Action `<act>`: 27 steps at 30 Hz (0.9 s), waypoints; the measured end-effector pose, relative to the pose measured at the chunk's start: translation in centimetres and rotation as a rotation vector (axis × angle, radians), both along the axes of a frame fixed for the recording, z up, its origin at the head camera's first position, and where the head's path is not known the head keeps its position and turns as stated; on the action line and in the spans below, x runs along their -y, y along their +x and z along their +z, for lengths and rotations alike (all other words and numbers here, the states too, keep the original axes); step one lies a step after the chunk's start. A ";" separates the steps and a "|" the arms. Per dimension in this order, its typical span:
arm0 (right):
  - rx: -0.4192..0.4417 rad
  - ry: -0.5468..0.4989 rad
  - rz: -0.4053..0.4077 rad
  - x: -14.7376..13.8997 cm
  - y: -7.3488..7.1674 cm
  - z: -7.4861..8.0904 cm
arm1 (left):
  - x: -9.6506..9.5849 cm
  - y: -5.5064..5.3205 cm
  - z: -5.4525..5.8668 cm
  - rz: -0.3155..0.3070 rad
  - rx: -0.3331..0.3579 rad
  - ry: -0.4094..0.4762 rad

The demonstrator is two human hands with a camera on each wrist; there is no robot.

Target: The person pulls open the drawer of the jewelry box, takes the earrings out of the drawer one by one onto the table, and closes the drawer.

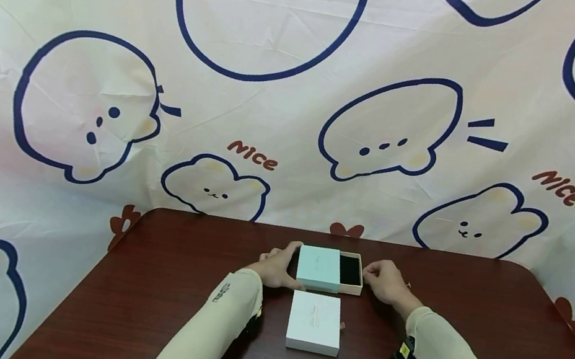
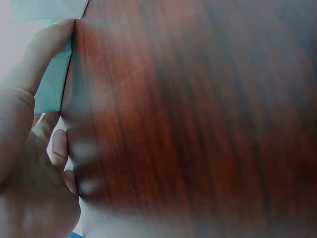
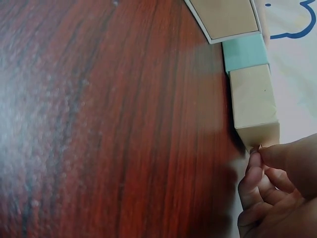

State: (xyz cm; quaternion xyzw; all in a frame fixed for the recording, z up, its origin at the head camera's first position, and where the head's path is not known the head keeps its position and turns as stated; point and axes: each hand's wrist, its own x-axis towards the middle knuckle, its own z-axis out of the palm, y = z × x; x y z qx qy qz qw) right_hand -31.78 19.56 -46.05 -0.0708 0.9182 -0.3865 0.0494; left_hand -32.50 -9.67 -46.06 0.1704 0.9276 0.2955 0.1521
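A teal drawer-style gift box lies flat near the table's far edge. Its teal sleeve (image 1: 318, 268) is spanned by my left hand (image 1: 278, 266), thumb along the near side and fingers at the far side. From the sleeve's right end the cream drawer (image 3: 253, 96) sticks out partway, showing a black lining (image 1: 349, 271). My right hand (image 1: 388, 281) pinches thumb and index finger at the middle of the drawer's outer end; whatever tab is there is mostly hidden by the fingertips.
Just in front of the teal box lies a closed white box (image 1: 315, 323) with faint lettering on its lid and a small ribbon tab (image 1: 343, 326) on its right side. Dark wooden table (image 1: 159, 310) beneath; a printed cloth (image 1: 298, 112) hangs behind its far edge.
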 end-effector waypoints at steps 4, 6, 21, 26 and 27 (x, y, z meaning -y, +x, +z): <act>-0.004 0.001 -0.001 0.1 0.1 0.1 | -0.1 0.0 0.0 -0.001 -0.005 -0.002; -0.007 0.001 0.002 0.2 0.1 0.1 | -0.1 0.0 0.1 -0.004 -0.008 -0.005; -0.015 -0.010 -0.002 0.7 0.3 0.2 | 0.0 -0.1 0.1 -0.013 -0.007 -0.012; -0.018 -0.014 0.000 0.8 0.2 0.1 | 0.0 -0.1 0.0 -0.011 -0.010 -0.011; -0.021 -0.015 0.003 0.8 0.2 0.1 | 0.0 -0.1 0.0 -0.011 -0.011 -0.011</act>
